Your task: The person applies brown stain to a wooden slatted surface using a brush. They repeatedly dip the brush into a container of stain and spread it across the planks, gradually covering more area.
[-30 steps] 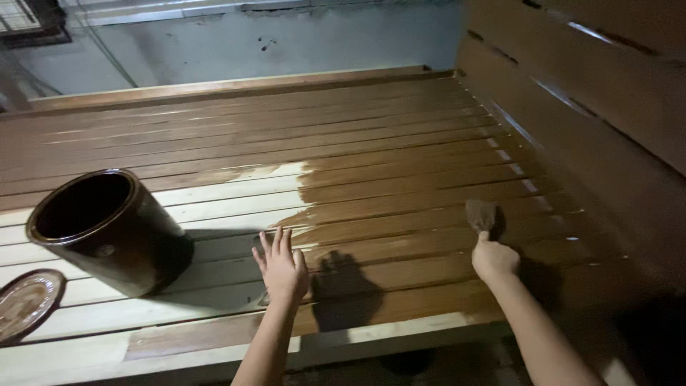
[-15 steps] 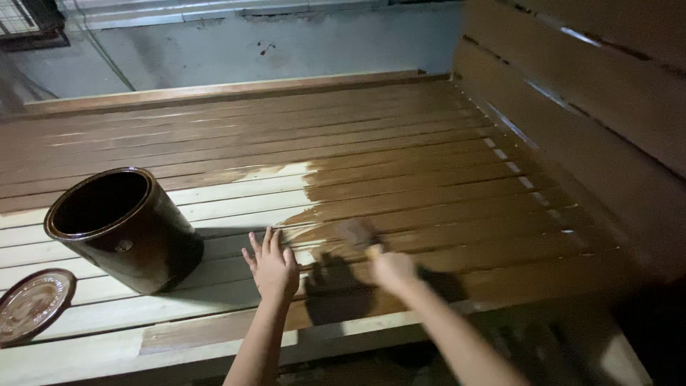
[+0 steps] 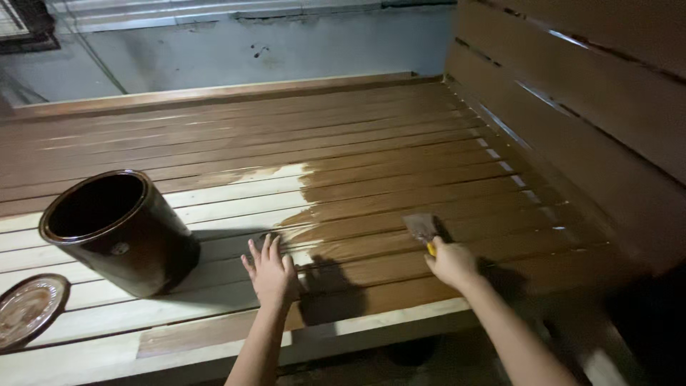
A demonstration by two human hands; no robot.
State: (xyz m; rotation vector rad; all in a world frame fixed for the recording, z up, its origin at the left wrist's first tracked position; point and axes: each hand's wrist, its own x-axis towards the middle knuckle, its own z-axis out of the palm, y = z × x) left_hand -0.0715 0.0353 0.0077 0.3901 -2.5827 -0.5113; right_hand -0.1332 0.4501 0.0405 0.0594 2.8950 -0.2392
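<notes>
The right hand (image 3: 451,262) grips a brush (image 3: 420,227) on the slats' (image 3: 400,179) stained part (slats running left-right), bare wood lying leftward by the flat, empty left hand (image 3: 271,271).

You have open slats (image 3: 400,154) ahead and right of your brush (image 3: 420,227), while the can (image 3: 118,232) and lid (image 3: 28,309) crowd the left and the backrest (image 3: 586,93) walls the right.

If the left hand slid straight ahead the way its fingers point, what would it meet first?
The left hand lies flat on the slatted wooden bench, fingers pointing away toward the far edge. Straight ahead lie only bare pale slats, then stained ones. The open dark round paint can sits off to its left, probably clear of that line.
</notes>
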